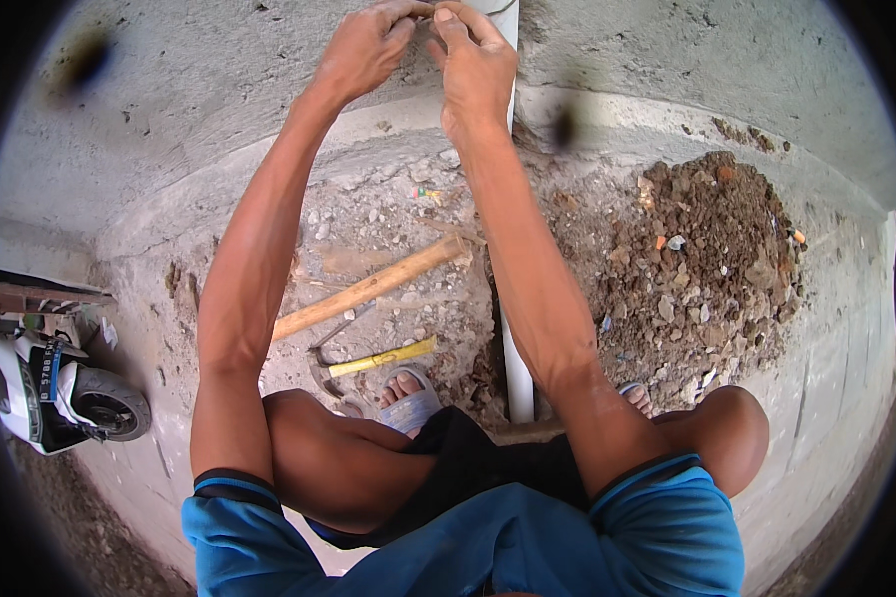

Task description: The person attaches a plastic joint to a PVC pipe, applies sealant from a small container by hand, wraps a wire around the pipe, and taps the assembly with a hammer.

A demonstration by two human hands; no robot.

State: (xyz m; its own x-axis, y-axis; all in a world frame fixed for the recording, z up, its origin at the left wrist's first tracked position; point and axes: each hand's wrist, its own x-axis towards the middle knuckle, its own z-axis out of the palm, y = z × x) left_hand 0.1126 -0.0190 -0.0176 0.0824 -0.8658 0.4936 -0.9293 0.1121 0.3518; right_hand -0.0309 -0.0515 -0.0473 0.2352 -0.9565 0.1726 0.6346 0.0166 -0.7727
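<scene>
High up against the grey wall, both my hands are raised and their fingertips meet beside an upright white pipe [509, 22]. A thin dark wire [505, 8] curves across the pipe and seems to run in behind my right fingers. My left hand [368, 50] is closed, thumb and forefinger pinched together. My right hand [476, 70] pinches too, its thumb pressed to the forefinger in front of the pipe. The wire's end between the fingertips is mostly hidden. Lower down, the white pipe continues along a narrow trench past my right forearm.
Between my arms lie a wooden handle [368, 287] and a hammer-like tool with a yellow handle [382, 356], near my sandalled foot [408, 398]. A heap of dug soil [707, 259] sits at right. At far left stands a motorcycle [60, 388]. Rubble covers the ground by the wall.
</scene>
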